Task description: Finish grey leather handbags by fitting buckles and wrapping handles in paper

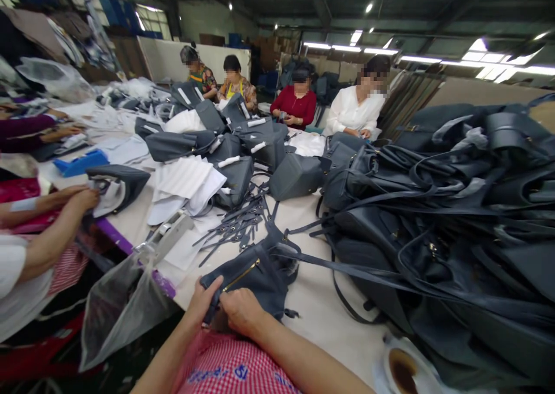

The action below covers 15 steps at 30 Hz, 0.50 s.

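A dark blue-grey handbag point(260, 278) with a gold zip point(241, 276) lies on the table edge right in front of me. My left hand point(205, 297) grips its near left edge, thumb on top and the other fingers hidden underneath. Close beside it, my right hand point(241, 309) is closed on the bag near the lower end of the zip, fingers curled. A long strap point(347, 270) runs from the bag to the right. Just beyond the bag lies a bunch of thin dark straps point(237, 223) with metal eyelets.
A large heap of dark bags point(416, 243) fills the right side. A cup of brown liquid point(403, 371) stands at the near right. White paper sheets point(184, 180) and more bags point(234, 177) lie ahead. At left, a co-worker's hands point(82, 198) hold a bag; others sit opposite.
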Available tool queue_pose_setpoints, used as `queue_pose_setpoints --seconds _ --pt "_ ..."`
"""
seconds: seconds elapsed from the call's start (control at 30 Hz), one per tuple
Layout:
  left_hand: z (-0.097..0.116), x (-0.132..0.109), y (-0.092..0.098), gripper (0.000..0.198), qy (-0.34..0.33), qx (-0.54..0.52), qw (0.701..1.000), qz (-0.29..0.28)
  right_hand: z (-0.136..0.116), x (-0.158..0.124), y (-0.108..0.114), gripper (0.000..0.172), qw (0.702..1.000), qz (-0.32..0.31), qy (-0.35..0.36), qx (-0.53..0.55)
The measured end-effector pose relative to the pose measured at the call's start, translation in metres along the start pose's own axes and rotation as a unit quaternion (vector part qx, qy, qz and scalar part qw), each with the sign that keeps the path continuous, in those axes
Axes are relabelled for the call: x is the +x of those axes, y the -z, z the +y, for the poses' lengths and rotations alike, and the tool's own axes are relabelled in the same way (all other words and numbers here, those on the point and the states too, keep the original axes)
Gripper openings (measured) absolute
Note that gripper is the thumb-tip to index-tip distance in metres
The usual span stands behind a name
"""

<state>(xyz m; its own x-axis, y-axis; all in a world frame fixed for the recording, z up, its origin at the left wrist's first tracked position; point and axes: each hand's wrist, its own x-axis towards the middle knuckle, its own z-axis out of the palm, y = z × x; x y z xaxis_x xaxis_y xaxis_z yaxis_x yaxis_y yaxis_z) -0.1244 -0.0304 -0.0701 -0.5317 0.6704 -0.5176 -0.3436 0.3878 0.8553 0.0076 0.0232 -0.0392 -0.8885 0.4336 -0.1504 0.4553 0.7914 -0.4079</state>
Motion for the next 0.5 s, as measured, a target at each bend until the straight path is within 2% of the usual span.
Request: queue_pose_setpoints --seconds 0.07,0.1,0.2,0.27,0.33,0.37,0.43,0.5 --pt "-0.002 -0.003 0.013 0.058 0.01 -0.005 0.999 0.03 -0.006 0.005 -0.004 0.021 0.999 -0.004 0.027 0.016" --pt "-0.001 -0.004 0.018 0.056 0.023 -0.015 0.999 0.026 -0.008 0.005 -0.006 0.022 0.999 0.0 0.035 0.026" --pt "0.006 -0.004 0.024 0.047 0.105 -0.062 0.991 -0.047 -0.008 -0.004 -0.01 0.024 0.996 0.033 0.041 0.074" --pt "0.013 -0.004 0.022 0.043 0.144 -0.086 0.982 -0.087 0.0 -0.013 -0.009 0.018 0.99 0.07 0.028 0.119" --pt "0.018 -0.004 0.018 0.045 0.132 -0.102 0.982 -0.089 0.015 -0.022 -0.004 0.015 0.978 0.131 -0.027 0.16" --pt "0.018 -0.005 0.015 0.048 0.117 -0.106 0.983 -0.096 0.025 -0.025 0.0 0.022 0.967 0.171 -0.074 0.175" --pt "0.014 -0.009 0.006 0.053 0.08 -0.092 0.985 -0.121 0.048 -0.029 0.013 0.039 0.929 0.257 -0.185 0.194" --pt "0.006 -0.018 -0.003 0.049 0.045 -0.044 0.989 -0.137 0.072 -0.029 0.028 0.052 0.883 0.32 -0.278 0.203"
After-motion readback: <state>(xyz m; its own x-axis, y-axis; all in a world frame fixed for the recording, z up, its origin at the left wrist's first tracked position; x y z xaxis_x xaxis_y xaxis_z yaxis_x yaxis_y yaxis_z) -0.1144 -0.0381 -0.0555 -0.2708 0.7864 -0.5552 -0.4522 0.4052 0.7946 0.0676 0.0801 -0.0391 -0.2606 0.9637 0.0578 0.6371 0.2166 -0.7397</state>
